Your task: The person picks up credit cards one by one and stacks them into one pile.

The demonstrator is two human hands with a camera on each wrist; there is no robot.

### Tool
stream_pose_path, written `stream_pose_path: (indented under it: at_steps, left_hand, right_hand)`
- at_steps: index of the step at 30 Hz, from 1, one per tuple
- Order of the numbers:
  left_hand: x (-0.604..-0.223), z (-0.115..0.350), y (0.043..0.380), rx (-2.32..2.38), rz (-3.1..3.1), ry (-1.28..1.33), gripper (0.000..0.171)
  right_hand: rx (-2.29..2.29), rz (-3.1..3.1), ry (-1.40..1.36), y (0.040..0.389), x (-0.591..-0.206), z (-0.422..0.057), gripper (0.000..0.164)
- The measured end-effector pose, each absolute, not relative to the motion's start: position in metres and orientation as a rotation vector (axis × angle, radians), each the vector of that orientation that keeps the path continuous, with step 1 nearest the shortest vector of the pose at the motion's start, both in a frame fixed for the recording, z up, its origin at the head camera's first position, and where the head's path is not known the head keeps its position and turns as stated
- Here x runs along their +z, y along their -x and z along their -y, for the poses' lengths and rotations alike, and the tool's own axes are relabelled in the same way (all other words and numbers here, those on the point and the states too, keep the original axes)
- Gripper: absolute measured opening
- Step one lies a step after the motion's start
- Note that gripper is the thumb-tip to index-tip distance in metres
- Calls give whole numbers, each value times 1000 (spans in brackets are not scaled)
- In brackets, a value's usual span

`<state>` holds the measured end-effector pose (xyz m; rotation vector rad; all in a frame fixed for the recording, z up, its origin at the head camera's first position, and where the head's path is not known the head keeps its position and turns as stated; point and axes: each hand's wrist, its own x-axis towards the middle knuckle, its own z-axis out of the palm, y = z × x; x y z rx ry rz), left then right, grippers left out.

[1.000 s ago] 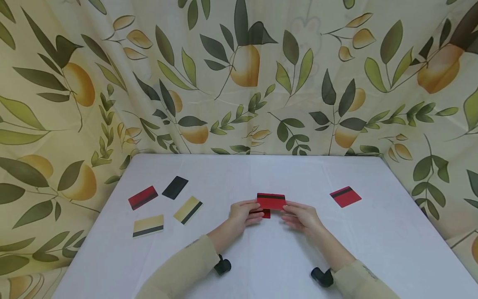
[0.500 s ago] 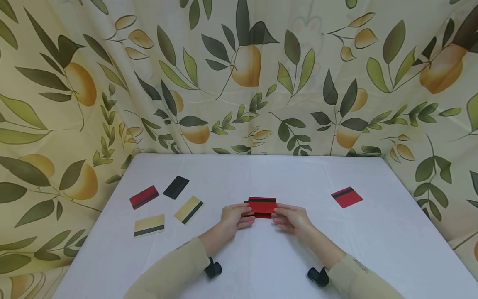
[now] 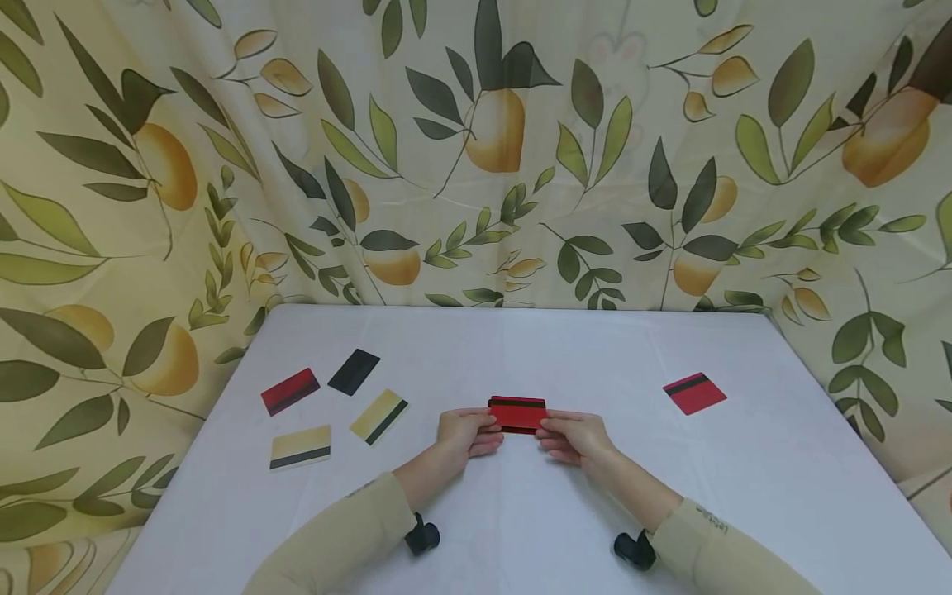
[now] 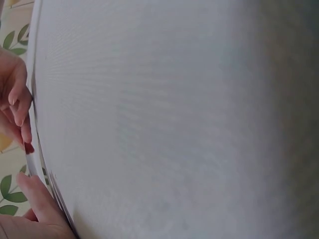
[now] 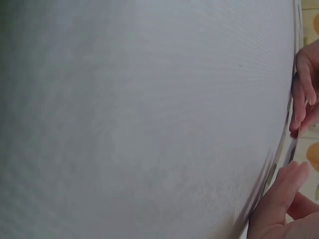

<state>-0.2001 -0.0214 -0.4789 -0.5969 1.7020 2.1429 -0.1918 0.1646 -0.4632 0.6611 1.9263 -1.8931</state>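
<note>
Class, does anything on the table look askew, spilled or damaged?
No spill or obvious damage stands out. Slightly askew, perhaps: the lone red card on the right lies slanted, and the black card slants too, while the held red card is nearly square to the table.

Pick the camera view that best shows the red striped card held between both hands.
The head view: the red striped card shows its face and dark stripe between the left hand and right hand. Each wrist view catches only a small dark-red patch, probably part of it, with no readable stripe.
</note>
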Motion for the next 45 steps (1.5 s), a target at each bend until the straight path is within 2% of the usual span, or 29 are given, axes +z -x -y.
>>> stream_pose_path:
  at_steps: [20,29,45]
  left_hand:
    - [-482,22,200,2073,-1850,572,26]
    - [-485,23,203,2078,-1870,535,24]
    - [-482,28,207,2018,-1897,480,20]
  right_hand:
    - [-1839,-2025,-619,191,-465,-159,33]
    - [-1863,-2009,-578,191,-467,-160,41]
    - [-1845,-2012,-559,194,-468,-160,39]
